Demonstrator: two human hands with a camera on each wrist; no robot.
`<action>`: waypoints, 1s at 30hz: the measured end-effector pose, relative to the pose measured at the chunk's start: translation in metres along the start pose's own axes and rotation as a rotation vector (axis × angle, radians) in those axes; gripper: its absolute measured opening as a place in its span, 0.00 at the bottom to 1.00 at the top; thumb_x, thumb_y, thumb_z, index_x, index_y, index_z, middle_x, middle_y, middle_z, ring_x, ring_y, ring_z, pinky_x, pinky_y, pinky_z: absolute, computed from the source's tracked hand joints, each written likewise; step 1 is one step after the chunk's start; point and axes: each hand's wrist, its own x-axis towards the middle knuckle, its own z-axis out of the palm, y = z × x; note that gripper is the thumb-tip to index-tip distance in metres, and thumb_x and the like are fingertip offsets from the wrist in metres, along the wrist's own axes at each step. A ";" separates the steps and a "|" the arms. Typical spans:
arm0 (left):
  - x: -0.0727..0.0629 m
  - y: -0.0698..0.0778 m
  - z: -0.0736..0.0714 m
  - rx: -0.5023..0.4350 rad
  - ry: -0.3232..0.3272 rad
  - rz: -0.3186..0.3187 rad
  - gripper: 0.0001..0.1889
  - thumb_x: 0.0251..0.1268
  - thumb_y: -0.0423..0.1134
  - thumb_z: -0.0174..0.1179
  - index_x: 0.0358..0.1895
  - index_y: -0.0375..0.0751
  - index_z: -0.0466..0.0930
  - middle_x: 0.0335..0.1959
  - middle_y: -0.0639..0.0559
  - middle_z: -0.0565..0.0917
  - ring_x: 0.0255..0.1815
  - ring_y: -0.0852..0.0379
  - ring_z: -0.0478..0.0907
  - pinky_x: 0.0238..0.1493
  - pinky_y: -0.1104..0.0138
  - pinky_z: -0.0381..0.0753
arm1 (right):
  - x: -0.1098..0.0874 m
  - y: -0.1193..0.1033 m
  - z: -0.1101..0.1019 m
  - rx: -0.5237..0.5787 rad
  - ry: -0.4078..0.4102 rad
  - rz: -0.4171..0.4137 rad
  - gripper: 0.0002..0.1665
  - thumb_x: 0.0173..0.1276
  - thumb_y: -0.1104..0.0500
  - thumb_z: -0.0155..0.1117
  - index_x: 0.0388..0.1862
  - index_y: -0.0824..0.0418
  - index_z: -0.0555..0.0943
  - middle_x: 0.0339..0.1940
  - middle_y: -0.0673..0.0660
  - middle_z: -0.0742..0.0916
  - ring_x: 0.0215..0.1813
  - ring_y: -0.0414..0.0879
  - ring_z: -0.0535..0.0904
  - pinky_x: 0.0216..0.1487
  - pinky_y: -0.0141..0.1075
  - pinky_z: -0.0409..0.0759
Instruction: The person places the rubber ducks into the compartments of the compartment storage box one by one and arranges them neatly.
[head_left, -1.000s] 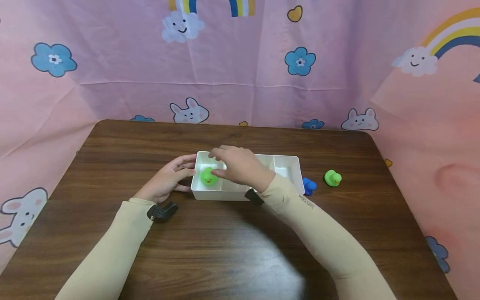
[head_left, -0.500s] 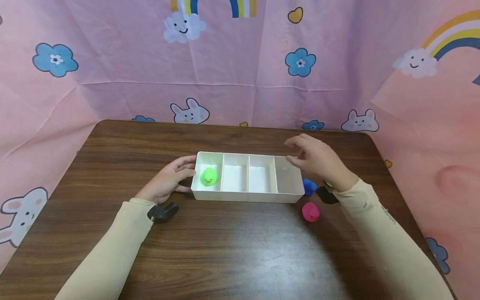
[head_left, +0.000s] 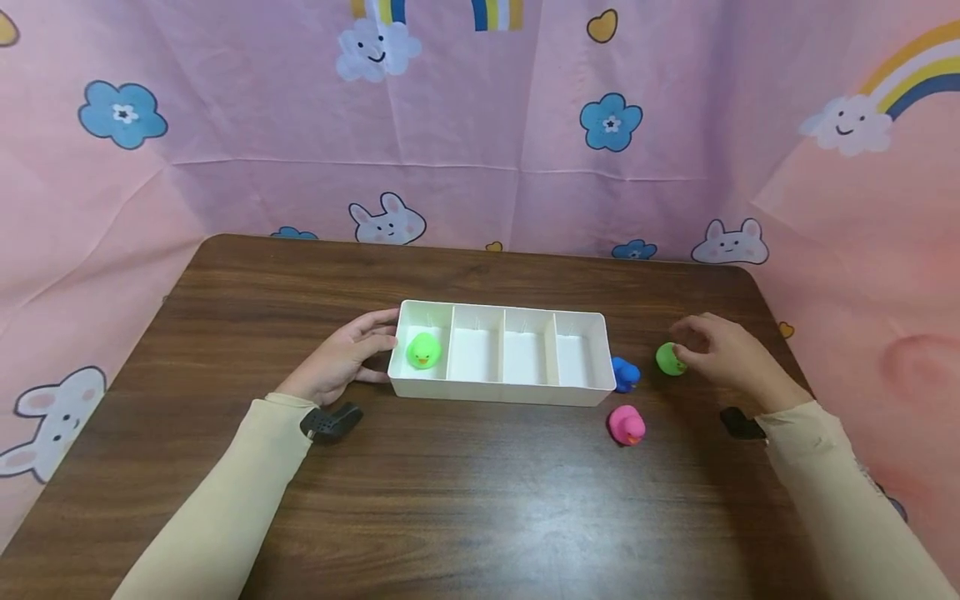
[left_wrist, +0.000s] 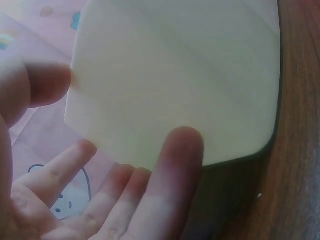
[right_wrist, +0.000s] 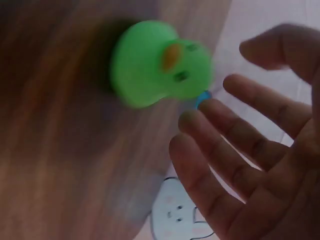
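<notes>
Behind a dark wood-grain tabletop point(head_left: 450, 492) with rounded far corners hangs creased pink-and-lilac cloth point(head_left: 465, 108) printed with rabbits point(head_left: 390, 221), rainbows point(head_left: 917, 73), clouds point(head_left: 847, 127) and blue flowers point(head_left: 611, 122); a pale sheen point(head_left: 562, 500) marks the near wood

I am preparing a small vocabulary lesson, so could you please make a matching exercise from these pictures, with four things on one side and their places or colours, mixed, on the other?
Things:
1. Duck lowest in the head view
2. Toy close to the right end of the tray
3. Left hand
4. Right hand

Places or colours:
A. At the tray's left end
B. Pink
C. Beside the loose green duck
D. Blue

Pairs: 1-B, 2-D, 3-A, 4-C
</notes>
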 end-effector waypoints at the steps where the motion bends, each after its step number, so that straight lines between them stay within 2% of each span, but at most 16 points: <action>1: 0.001 0.000 0.000 0.002 -0.002 0.005 0.35 0.78 0.44 0.59 0.82 0.49 0.57 0.78 0.38 0.65 0.76 0.38 0.64 0.53 0.49 0.86 | -0.003 0.003 0.001 0.011 -0.008 0.006 0.24 0.76 0.53 0.64 0.64 0.66 0.78 0.62 0.69 0.81 0.60 0.65 0.78 0.58 0.64 0.78; 9: 0.001 0.002 0.000 0.010 -0.002 0.039 0.35 0.78 0.41 0.59 0.83 0.53 0.57 0.79 0.39 0.64 0.73 0.38 0.68 0.49 0.51 0.88 | -0.018 0.017 0.013 0.115 0.003 -0.005 0.21 0.73 0.60 0.67 0.62 0.66 0.79 0.58 0.67 0.84 0.53 0.62 0.84 0.52 0.57 0.83; 15: 0.002 0.002 -0.001 0.036 -0.013 0.070 0.33 0.79 0.38 0.58 0.82 0.50 0.58 0.81 0.43 0.61 0.71 0.38 0.70 0.46 0.50 0.88 | -0.019 0.017 0.017 0.196 -0.014 0.045 0.19 0.75 0.59 0.66 0.62 0.64 0.78 0.57 0.65 0.84 0.53 0.58 0.83 0.51 0.49 0.83; 19: 0.005 0.002 -0.001 0.050 -0.036 0.106 0.34 0.77 0.37 0.58 0.82 0.50 0.59 0.81 0.42 0.61 0.68 0.39 0.73 0.44 0.48 0.88 | -0.020 0.017 0.018 0.185 -0.022 0.053 0.20 0.75 0.59 0.66 0.62 0.64 0.78 0.57 0.65 0.84 0.52 0.58 0.83 0.51 0.51 0.84; 21: 0.006 0.001 0.000 0.053 -0.043 0.116 0.34 0.77 0.37 0.58 0.82 0.51 0.59 0.80 0.43 0.61 0.67 0.39 0.73 0.43 0.48 0.88 | -0.019 0.018 0.018 0.169 -0.013 0.037 0.20 0.74 0.60 0.67 0.61 0.65 0.78 0.56 0.66 0.84 0.51 0.57 0.83 0.48 0.48 0.84; 25: 0.006 0.000 -0.001 0.063 -0.050 0.125 0.34 0.78 0.37 0.57 0.82 0.51 0.58 0.81 0.43 0.60 0.67 0.38 0.73 0.43 0.48 0.88 | -0.017 0.017 0.018 0.165 -0.019 0.034 0.21 0.73 0.60 0.68 0.60 0.67 0.78 0.55 0.68 0.84 0.50 0.58 0.84 0.45 0.46 0.85; 30: 0.005 0.001 -0.003 0.065 -0.050 0.131 0.34 0.78 0.37 0.56 0.83 0.50 0.57 0.81 0.43 0.61 0.68 0.38 0.73 0.43 0.48 0.88 | -0.013 0.015 0.016 0.168 -0.038 0.058 0.21 0.73 0.60 0.67 0.61 0.66 0.76 0.54 0.69 0.85 0.51 0.59 0.84 0.46 0.49 0.86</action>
